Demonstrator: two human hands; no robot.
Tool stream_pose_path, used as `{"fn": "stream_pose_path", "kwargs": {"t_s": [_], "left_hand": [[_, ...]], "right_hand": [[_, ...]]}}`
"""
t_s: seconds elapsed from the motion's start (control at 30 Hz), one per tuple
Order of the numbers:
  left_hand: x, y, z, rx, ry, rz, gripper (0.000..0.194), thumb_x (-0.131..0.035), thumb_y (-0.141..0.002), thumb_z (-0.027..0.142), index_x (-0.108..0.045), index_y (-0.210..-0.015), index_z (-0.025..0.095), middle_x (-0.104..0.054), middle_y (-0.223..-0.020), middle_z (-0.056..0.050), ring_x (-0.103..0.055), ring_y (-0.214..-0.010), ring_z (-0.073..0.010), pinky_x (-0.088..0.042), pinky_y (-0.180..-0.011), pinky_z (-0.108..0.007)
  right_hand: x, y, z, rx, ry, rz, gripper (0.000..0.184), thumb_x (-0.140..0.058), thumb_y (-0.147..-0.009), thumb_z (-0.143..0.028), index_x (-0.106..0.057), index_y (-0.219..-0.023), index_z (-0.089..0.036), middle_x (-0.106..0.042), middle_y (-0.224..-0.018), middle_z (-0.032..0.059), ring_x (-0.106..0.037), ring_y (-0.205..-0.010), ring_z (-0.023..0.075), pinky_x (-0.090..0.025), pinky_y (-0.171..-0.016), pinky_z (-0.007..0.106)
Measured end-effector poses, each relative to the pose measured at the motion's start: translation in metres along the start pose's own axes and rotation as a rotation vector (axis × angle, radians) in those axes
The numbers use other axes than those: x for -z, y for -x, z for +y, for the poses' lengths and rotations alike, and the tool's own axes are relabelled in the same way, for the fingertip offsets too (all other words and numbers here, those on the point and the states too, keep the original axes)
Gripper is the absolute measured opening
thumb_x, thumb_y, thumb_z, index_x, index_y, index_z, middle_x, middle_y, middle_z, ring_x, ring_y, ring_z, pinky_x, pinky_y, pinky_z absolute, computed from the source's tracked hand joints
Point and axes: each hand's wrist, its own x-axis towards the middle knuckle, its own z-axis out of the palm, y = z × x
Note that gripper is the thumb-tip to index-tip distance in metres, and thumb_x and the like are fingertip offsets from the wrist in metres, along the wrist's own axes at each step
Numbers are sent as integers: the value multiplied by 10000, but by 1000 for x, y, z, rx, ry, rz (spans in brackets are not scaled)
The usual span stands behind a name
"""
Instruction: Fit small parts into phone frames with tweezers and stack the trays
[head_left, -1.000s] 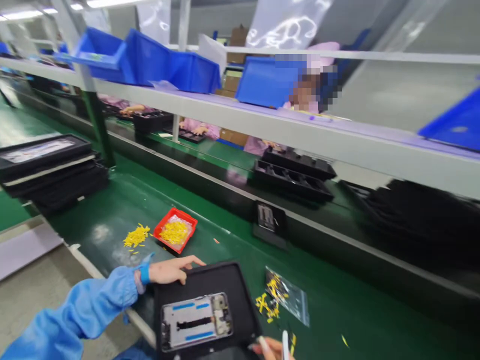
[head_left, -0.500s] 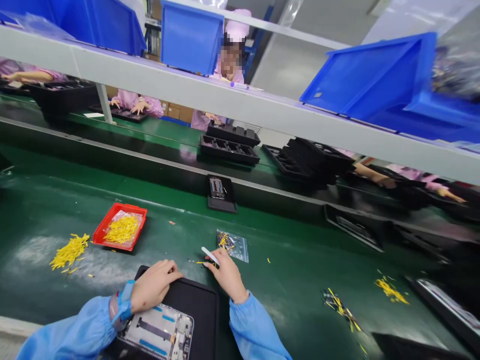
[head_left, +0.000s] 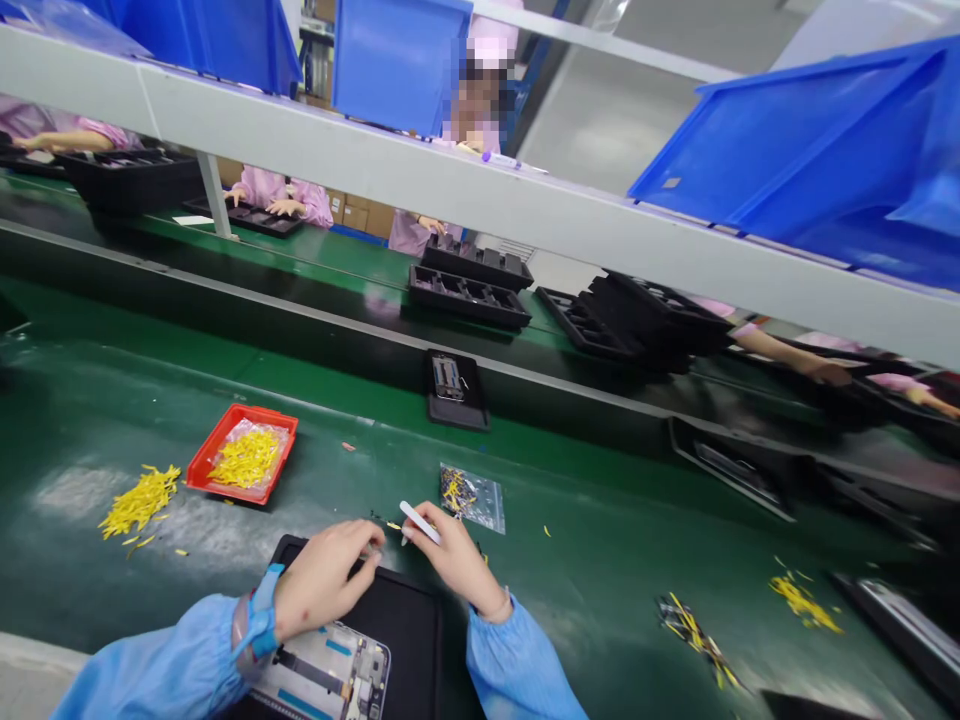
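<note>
My right hand [head_left: 459, 562] is closed around a slim white stick-like tool [head_left: 420, 522], its pale end pointing up and left. Small yellow and dark pieces [head_left: 391, 524] lie on the green worktop just left of that hand. Over the upper edge of a black tray [head_left: 409, 625], my left hand [head_left: 330, 580] has its thumb and fingers curled together; whatever may be between the fingertips is too small to make out. In the tray lies an opened phone frame [head_left: 337, 668] with blue strips and a dark flat cable, partly covered by my left hand and sleeve.
Left are a red bin [head_left: 202, 463] of yellow strips and a loose yellow pile [head_left: 141, 500]. A clear zip bag [head_left: 487, 500] of small parts lies beyond my right hand. Farther off is another phone tray [head_left: 465, 400]. A white shelf [head_left: 360, 135] with blue bins crosses above; co-workers sit behind.
My left hand has lifted slightly and moved right, its fingers curling inward towards my right hand. My right hand still grips the white tool, now tilted flatter. The view has shifted slightly.
</note>
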Motion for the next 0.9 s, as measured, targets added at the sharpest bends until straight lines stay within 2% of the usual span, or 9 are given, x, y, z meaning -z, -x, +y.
{"fn": "stream_pose_path", "kwargs": {"t_s": [0.13, 0.2, 0.27, 0.37, 0.5, 0.63, 0.7, 0.8, 0.9], "left_hand": [[-5, -22, -4, 112, -27, -94, 407, -487, -804, 169, -487, -1206, 232, -659, -834, 25, -617, -694, -142, -466, -667, -225], [-5, -31, -9, 120, -64, -153, 301, -524, -814, 205, -580, -1108, 243, -652, -749, 42, -610, -649, -137, -449, -622, -206], [-4, -36, -14, 105, -83, -166, 173, -521, -846, 240, -659, -949, 236, -662, -760, 24, -623, -697, -148, -448, -643, -208], [-3, -39, -18, 108, -106, -137, 244, -447, -899, 237, -685, -956, 241, -676, -876, -16, -638, -840, -174, -455, -732, -229], [-3, -38, -20, 157, -150, -100, 318, -404, -898, 194, -634, -1116, 225, -667, -954, -55, -632, -915, -213, -464, -769, -275], [-2, -29, -14, 174, -114, -85, 480, -504, -794, 123, -477, -1264, 215, -651, -943, -18, -635, -796, -178, -475, -728, -262], [-1, -21, -7, 173, -59, -45, 390, -509, -785, 126, -495, -1167, 206, -644, -915, -3, -623, -731, -157, -478, -709, -255], [-1, -8, 0, 97, -81, 5, 111, -457, -842, 163, -532, -914, 202, -628, -836, -7, -616, -725, -168, -482, -708, -273], [0, 1, 0, -5, -225, 40, 162, -378, -892, 171, -534, -851, 191, -618, -837, -47, -618, -785, -208, -490, -727, -314]], "right_hand": [[-6, -2, -2, -5, -216, -3, 114, -574, -786, -299, -577, -776, -186, -647, -708, 16, -615, -694, 184, -469, -686, 288], [-7, -1, -3, -1, -257, 19, 153, -590, -779, -340, -581, -795, -188, -651, -698, 15, -619, -683, 186, -477, -676, 293], [-7, 1, -4, 0, -277, 51, 185, -603, -774, -370, -588, -813, -189, -656, -688, 15, -623, -672, 189, -484, -659, 298], [-5, 4, -4, -24, -306, 74, 235, -628, -761, -399, -629, -842, -179, -675, -674, 21, -637, -648, 191, -499, -663, 313], [-2, 5, -1, -84, -320, 77, 311, -639, -745, -444, -697, -856, -159, -717, -690, 44, -661, -651, 201, -518, -660, 321], [-4, 6, -3, -82, -213, 108, 265, -588, -772, -404, -705, -754, -166, -723, -694, 48, -654, -648, 202, -502, -626, 302], [-9, 7, -8, -65, -130, 140, 245, -550, -792, -365, -692, -763, -167, -714, -701, 49, -649, -656, 205, -493, -633, 301], [-21, 10, -21, -24, -12, 189, 213, -497, -828, -298, -667, -796, -174, -698, -743, 56, -650, -711, 216, -484, -662, 305], [-34, 11, -37, 47, 17, 196, 194, -453, -842, -192, -646, -825, -189, -681, -795, 57, -644, -773, 214, -486, -704, 299]]}}
